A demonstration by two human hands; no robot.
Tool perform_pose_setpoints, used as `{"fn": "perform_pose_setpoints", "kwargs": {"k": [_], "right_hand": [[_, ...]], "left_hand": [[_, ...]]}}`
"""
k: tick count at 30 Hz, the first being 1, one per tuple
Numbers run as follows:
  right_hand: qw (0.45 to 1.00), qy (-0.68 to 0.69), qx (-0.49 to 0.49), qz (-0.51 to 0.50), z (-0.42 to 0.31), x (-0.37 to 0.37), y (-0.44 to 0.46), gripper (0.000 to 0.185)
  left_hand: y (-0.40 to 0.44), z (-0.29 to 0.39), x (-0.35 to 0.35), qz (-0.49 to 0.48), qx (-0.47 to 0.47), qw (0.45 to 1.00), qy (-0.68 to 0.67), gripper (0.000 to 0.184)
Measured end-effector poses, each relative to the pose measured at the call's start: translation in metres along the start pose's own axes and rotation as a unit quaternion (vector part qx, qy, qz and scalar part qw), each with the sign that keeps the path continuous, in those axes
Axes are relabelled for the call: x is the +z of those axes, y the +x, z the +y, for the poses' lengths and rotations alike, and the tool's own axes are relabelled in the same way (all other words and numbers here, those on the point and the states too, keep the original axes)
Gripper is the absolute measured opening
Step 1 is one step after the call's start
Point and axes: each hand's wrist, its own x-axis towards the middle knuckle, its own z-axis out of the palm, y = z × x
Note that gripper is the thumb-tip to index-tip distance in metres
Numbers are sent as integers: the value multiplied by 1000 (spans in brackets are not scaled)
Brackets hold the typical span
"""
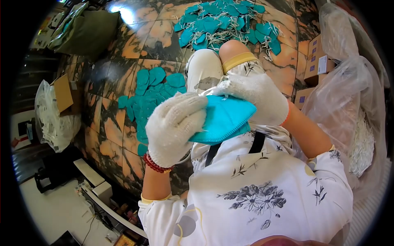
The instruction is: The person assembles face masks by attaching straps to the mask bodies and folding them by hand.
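A teal folded face mask is held over my lap, with another teal layer showing under its lower edge. My left hand, in a white knit glove, is closed on the mask's left end. My right hand, gloved alike, has its fingers pinched together at the mask's upper edge. A bit of white strand shows by those fingertips; the fingers hide most of it. Beyond my knees lies a heap of teal masks with white straps. A pile of teal masks, without visible straps, lies left of my legs.
Clear plastic bags stand at the right, one with white strands inside, beside cardboard boxes. At the left are an open carton with a plastic bag and a dark green sack. The floor is marbled tile.
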Motion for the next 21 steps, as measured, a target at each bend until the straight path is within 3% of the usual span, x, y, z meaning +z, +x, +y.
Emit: {"fn": "perform_pose_setpoints", "kwargs": {"k": [4, 6, 9, 11, 12, 15, 19, 21], "right_hand": [[996, -73, -33, 31, 4, 0, -5, 32], [990, -95, -73, 74, 9, 1, -6, 26], [969, -205, -136, 8, 9, -9, -10, 21], [970, -189, -155, -1, 2, -10, -8, 19], [969, -182, -165, -6, -1, -10, -8, 18], [951, -224, -207, 51, -9, 1, -6, 18], [975, -182, -125, -5, -4, -6, -11, 21], [983, -167, -28, -66, 4, -12, -21, 19]], "left_hand": [[-6, 3, 2, -57, -11, 997, 50, 45], [-4, 6, -1, -104, -58, 993, -21, 51], [-3, 4, -10, -128, -125, 971, -160, 57], [-1, -6, -11, -92, -128, 973, -166, 59], [5, -8, -8, -95, -103, 985, -100, 65], [23, 16, 6, -138, -233, 949, -164, 74], [23, 16, 25, -150, -359, 911, -136, 83], [16, 11, 27, -149, -366, 915, -86, 83]]}}
